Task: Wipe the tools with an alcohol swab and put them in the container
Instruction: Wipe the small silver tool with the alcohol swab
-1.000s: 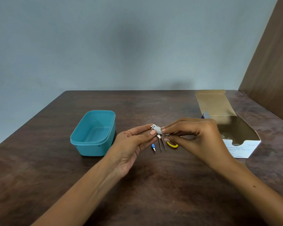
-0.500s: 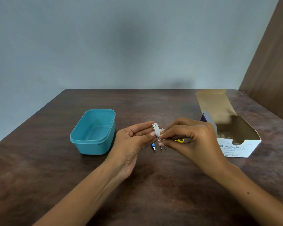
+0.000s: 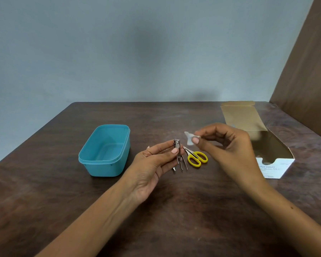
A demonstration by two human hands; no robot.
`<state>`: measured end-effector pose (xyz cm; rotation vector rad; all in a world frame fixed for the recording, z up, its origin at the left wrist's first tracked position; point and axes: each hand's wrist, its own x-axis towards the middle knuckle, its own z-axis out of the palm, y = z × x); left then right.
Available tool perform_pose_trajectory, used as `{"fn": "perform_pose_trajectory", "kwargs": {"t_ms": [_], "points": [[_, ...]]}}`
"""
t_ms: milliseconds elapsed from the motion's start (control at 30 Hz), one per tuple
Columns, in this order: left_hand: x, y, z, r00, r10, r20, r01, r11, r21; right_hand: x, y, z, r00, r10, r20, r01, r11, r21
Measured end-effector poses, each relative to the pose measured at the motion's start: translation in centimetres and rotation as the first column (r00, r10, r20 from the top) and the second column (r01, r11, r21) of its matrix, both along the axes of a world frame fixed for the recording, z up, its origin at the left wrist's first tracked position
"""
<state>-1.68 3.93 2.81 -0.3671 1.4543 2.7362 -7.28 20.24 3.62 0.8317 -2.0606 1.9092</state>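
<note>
Container (image 3: 104,151) left on table (image 3: 174,210); scissors (image 3: 195,157) centre; swab box (image 3: 267,153) right.

The left hand (image 3: 156,162) holds a small shiny nail clipper (image 3: 177,150) between its thumb and fingers, above the brown table (image 3: 174,219). The right hand (image 3: 228,147) pinches a little white swab (image 3: 190,139) up and to the right of the clipper, not touching it. Yellow scissors (image 3: 196,157) lie on the table between the two hands. Thin metal tweezers (image 3: 183,165) lie just left of the scissors. A blue tub (image 3: 93,162) sits to the left with nothing in it. An open box (image 3: 274,166) of swabs sits on the right.
</note>
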Motion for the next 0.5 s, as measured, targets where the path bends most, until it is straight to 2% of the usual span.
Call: {"fn": "perform_pose_trajectory", "kwargs": {"t_ms": [67,133,233,300,500], "points": [[0.1,0.2,0.1,1.0,-0.015,0.018,0.015,1.0,0.023,0.4,-0.1,-0.2,0.993,-0.088,-0.079,0.087,0.996,-0.01],[0.2,0.3,0.1,0.999,-0.028,0.019,0.027,0.998,0.05,0.6,-0.1,-0.5,0.955,-0.141,-0.262,0.166,0.983,0.075],[0.2,0.5,0.1,1.0,-0.016,0.014,0.015,0.997,0.08,0.9,-0.5,-1.0,0.848,-0.091,-0.523,0.236,0.946,0.22],[0.2,0.6,0.1,1.0,-0.004,0.022,0.003,0.998,0.07,0.9,-0.6,-1.3,0.815,-0.053,-0.577,0.249,0.931,0.266],[0.1,0.4,-0.6,0.998,0.04,0.049,-0.041,0.999,0.031,0.5,-0.1,-1.2,0.786,0.094,-0.612,0.217,0.884,0.414]]}}
